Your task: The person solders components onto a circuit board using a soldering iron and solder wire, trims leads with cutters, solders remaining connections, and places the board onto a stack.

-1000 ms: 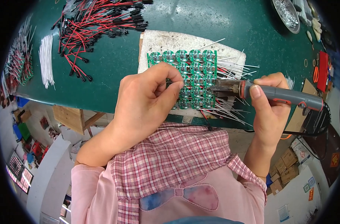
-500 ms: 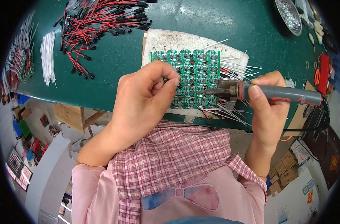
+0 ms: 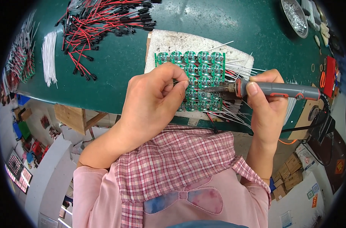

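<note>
The right hand (image 3: pixel 266 102) was wrapped tight around a grey soldering iron (image 3: pixel 271 90), thumb pressed on top of the handle, and the iron's metal tip was down on the green circuit-board panel (image 3: pixel 201 72), right in the middle rows. The left hand (image 3: pixel 154 100) sat over the panel's left side, forefinger and thumb pinched together at the boards; whatever they pinched was too thin to make out. That panel of small round boards lay on a white pad (image 3: pixel 173 43), near the front edge of the green tabletop (image 3: pixel 116 76), straight ahead of the person. Thin white wires (image 3: pixel 241 68) fanned out from the panel's right side, passing under the iron. Farther back, to the left, a tangle of red and black leads (image 3: pixel 100 22) was heaped up, with a neat bundle of white wires (image 3: pixel 49 57) just beside it. At the back right corner stood a metal bowl (image 3: pixel 294 17). The iron's black cord (image 3: pixel 324 114) ran off the right edge.
</note>
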The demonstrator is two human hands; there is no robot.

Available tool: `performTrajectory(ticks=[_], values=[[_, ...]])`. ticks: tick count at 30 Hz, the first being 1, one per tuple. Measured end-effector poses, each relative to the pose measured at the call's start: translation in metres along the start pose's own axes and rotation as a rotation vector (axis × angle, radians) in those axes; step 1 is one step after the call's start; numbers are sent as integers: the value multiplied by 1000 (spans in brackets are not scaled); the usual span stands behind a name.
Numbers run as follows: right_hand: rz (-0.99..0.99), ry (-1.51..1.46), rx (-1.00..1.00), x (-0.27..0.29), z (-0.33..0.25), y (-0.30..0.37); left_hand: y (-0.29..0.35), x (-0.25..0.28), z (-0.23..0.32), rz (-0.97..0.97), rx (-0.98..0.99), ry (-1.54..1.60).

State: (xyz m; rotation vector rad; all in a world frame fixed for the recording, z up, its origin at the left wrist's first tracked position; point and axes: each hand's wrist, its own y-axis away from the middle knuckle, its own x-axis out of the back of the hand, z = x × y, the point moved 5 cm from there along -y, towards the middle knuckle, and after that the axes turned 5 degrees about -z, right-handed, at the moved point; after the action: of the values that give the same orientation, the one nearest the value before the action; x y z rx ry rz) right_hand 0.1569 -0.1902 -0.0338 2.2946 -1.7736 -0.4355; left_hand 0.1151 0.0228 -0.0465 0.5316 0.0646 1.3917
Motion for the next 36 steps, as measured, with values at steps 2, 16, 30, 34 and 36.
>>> performTrajectory(ticks=[2, 16, 30, 34, 36], values=[[1, 16, 26, 0, -1, 1, 0, -1, -1, 2, 2, 7], [9, 31, 34, 2, -5, 1, 2, 0, 3, 25, -60, -26], [-9, 18, 64, -11, -4, 6, 8, 8, -4, 57, -12, 116], [-30, 3, 66, -13, -3, 6, 9, 7, -5, 22, 28, 153], [-30, 5, 69, -12, -3, 6, 9, 7, -5, 41, 9, 179]])
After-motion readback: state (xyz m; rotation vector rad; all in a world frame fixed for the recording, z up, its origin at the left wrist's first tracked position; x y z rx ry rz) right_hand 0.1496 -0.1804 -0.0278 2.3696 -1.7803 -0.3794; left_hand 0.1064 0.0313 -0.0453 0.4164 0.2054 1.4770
